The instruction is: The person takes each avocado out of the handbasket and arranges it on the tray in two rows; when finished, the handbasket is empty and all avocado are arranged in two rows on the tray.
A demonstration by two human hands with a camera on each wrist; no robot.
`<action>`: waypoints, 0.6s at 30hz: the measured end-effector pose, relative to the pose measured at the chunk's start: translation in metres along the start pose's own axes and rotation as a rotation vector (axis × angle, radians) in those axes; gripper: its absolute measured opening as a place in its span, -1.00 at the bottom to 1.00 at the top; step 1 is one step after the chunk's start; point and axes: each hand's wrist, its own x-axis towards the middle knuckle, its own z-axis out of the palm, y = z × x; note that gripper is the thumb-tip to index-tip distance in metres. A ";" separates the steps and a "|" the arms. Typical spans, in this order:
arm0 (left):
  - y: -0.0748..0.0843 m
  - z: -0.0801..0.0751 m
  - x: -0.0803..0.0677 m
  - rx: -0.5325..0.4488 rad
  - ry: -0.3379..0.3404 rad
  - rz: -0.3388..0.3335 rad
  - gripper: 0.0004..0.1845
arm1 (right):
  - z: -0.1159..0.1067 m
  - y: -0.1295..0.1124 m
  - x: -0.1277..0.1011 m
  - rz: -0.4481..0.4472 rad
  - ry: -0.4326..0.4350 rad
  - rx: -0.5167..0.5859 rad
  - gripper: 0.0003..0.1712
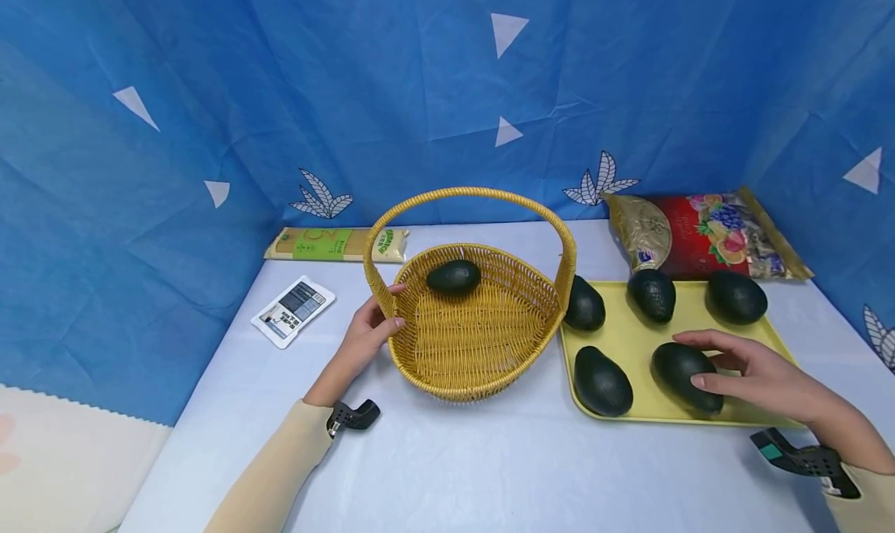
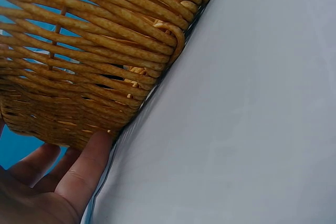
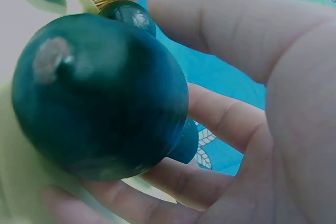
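Observation:
A yellow wicker basket with a hoop handle stands mid-table with one dark green avocado lying in it. My left hand rests against its left wall, fingers straight on the weave. To the right a yellow tray carries several avocados. My right hand curls its fingers and thumb round the front right avocado, which still lies on the tray. In the right wrist view that avocado fills the palm. Another avocado lies just left of it.
A red and gold snack bag lies behind the tray. A flat yellow-green packet and a small white packet lie at the back left. Blue cloth walls close in the white table.

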 end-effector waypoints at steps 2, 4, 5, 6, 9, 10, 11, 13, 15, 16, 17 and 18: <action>0.000 0.000 0.000 0.003 0.001 -0.001 -0.35 | -0.001 0.000 0.000 0.005 0.007 -0.012 -0.41; -0.001 0.000 0.000 0.006 0.002 0.001 -0.35 | -0.002 0.001 0.000 0.016 0.004 -0.015 -0.41; -0.001 0.000 0.000 0.006 0.002 0.000 -0.35 | -0.002 0.001 0.000 0.022 0.001 -0.015 -0.41; -0.001 0.000 0.000 0.005 0.003 -0.003 -0.35 | -0.002 0.001 0.000 0.030 -0.005 -0.013 -0.41; -0.001 -0.001 0.000 0.004 0.002 -0.011 -0.36 | -0.002 0.001 0.000 0.047 -0.022 -0.007 -0.41; -0.002 -0.001 0.000 0.004 0.002 -0.016 -0.36 | -0.002 0.001 0.000 0.055 -0.030 -0.003 -0.42; -0.002 -0.001 0.000 0.006 0.001 -0.019 -0.36 | -0.002 0.001 0.000 0.059 -0.033 0.000 -0.42; -0.001 -0.001 0.000 0.010 0.002 -0.022 -0.36 | -0.001 0.000 0.000 0.065 -0.038 0.004 -0.44; -0.001 -0.001 0.000 0.011 0.003 -0.025 -0.36 | -0.001 -0.001 0.001 0.070 -0.041 0.010 -0.46; -0.001 -0.001 0.000 0.012 0.003 -0.024 -0.37 | -0.001 -0.001 0.001 0.074 -0.045 0.012 -0.46; 0.000 -0.001 0.000 0.012 0.004 -0.023 -0.37 | 0.000 -0.002 0.001 0.076 -0.046 0.008 -0.46; 0.000 -0.001 0.000 0.013 0.004 -0.021 -0.37 | 0.000 -0.003 0.001 0.084 -0.054 0.009 -0.45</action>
